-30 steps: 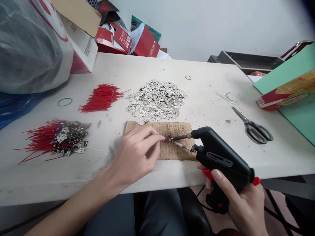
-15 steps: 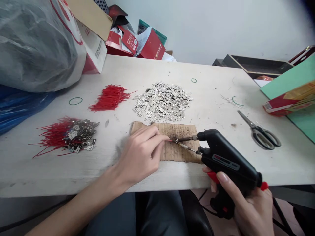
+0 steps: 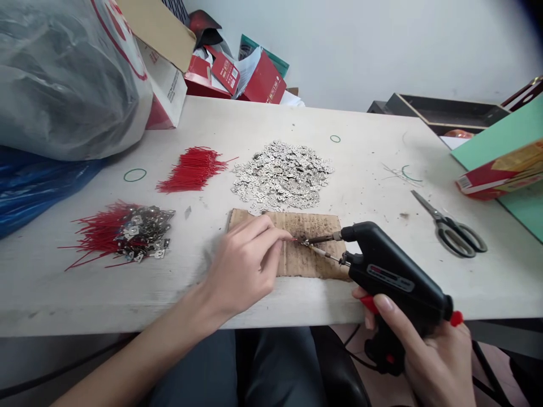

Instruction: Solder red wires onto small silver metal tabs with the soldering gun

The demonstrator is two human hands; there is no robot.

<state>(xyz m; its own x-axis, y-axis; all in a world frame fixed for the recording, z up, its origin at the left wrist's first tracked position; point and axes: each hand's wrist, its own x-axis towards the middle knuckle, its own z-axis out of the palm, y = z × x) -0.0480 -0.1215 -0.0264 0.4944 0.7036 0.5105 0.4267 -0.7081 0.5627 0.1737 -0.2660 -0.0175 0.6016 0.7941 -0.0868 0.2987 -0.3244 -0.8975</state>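
Note:
My left hand (image 3: 248,263) pinches a short red wire (image 3: 293,239) over a scorched piece of cardboard (image 3: 292,270). In my right hand (image 3: 428,345) is a black soldering gun (image 3: 390,277), its fingers wrapped round the grip by the red trigger. The gun's tip meets the end of the wire above the cardboard; a small metal piece there is too tiny to make out clearly. Behind the cardboard lies a heap of small metal tabs (image 3: 282,175). A bundle of red wires (image 3: 193,169) rests to its left. Nearer, on the left, is a pile of wires with metal tabs attached (image 3: 142,232).
Scissors (image 3: 456,232) lie at the right, with thin wire scraps and a green rubber band (image 3: 410,174) behind them. A grey plastic bag (image 3: 72,85) bulges over the left side. Red boxes (image 3: 265,79) stand at the back. A green board (image 3: 521,130) borders the right.
The view has shifted very slightly. Both hands, the wire and the soldering gun keep practically the same positions over the cardboard.

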